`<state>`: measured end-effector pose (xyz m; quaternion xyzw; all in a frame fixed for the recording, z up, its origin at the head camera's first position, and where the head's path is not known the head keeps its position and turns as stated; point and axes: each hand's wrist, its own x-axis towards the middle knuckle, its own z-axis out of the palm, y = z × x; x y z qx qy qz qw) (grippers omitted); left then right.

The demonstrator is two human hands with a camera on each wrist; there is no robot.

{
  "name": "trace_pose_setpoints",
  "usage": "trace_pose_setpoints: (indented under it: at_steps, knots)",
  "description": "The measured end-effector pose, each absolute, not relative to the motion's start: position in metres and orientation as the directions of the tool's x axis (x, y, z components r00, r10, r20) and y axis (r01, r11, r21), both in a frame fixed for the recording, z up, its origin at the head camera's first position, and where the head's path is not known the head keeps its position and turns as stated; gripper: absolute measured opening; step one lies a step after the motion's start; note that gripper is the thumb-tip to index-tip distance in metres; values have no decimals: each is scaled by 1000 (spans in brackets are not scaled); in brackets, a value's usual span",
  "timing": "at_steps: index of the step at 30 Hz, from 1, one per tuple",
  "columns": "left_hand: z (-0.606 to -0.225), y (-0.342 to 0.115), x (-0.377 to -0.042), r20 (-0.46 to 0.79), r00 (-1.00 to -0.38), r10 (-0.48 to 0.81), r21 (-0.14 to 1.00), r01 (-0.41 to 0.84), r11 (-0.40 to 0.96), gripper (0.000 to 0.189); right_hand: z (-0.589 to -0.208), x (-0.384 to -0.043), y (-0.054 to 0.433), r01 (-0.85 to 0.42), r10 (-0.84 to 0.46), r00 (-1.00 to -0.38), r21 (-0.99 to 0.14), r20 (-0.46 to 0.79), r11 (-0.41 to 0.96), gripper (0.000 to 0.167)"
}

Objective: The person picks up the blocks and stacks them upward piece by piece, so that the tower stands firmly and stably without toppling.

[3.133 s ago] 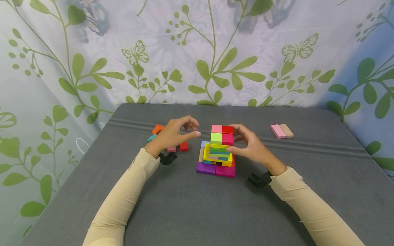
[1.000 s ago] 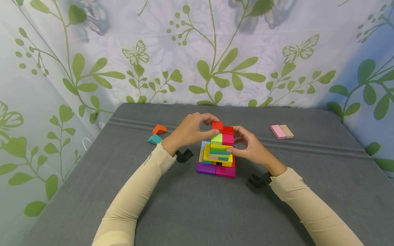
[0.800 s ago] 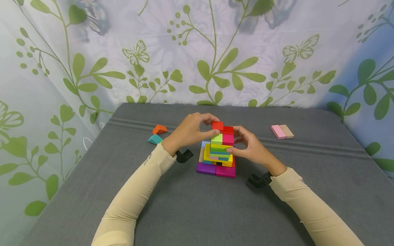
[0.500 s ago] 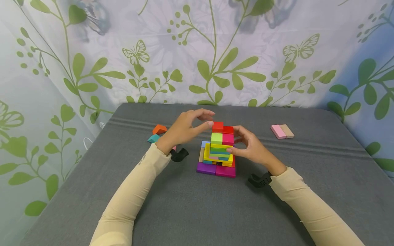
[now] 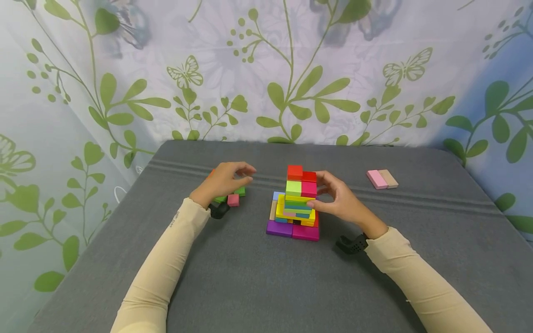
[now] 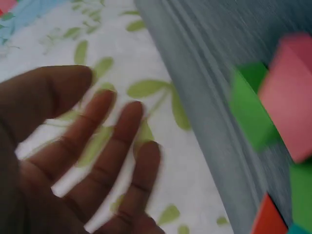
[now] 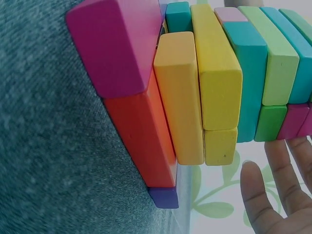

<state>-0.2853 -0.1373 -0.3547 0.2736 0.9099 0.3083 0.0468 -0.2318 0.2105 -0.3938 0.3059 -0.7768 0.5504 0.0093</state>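
A stepped tower of coloured wooden blocks [image 5: 300,188] stands in the middle of the table, on a base with purple and magenta blocks at its front. A red block [image 5: 295,172] sits at its top left. My right hand [image 5: 339,196] is at the tower's right side, thumb by the front corner, other fingers partly hidden behind. In the right wrist view its fingers [image 7: 280,170] look fairly straight, near the tower's edge. My left hand [image 5: 226,180] hovers over loose blocks, holding nothing. Close by are a pink block [image 5: 233,200] and a green block [image 5: 240,191].
To the right, a pink block [image 5: 376,179] and a tan block [image 5: 389,178] lie side by side. An orange block [image 6: 269,217] shows low in the left wrist view. Behind the grey table [image 5: 266,286] hangs a leaf-patterned curtain [image 5: 225,69].
The red block has gone from the table to the tower's top left. My left hand has released it and moved left, above the loose blocks. My right hand has stayed beside the tower.
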Motion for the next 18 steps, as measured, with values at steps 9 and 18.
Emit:
trace_pose_setpoints:
  at_steps: [9, 18]
  knots:
    - [-365, -141, -287, -87, -949, 303, 187, 283, 941, 49, -393, -232, 211, -482, -462, -815, -851, 349, 208, 58]
    - [-376, -127, -289, -108, -922, 372, 142, 356, 924, 36, -392, -231, 211, -480, -464, -817, -850, 342, 217, 58]
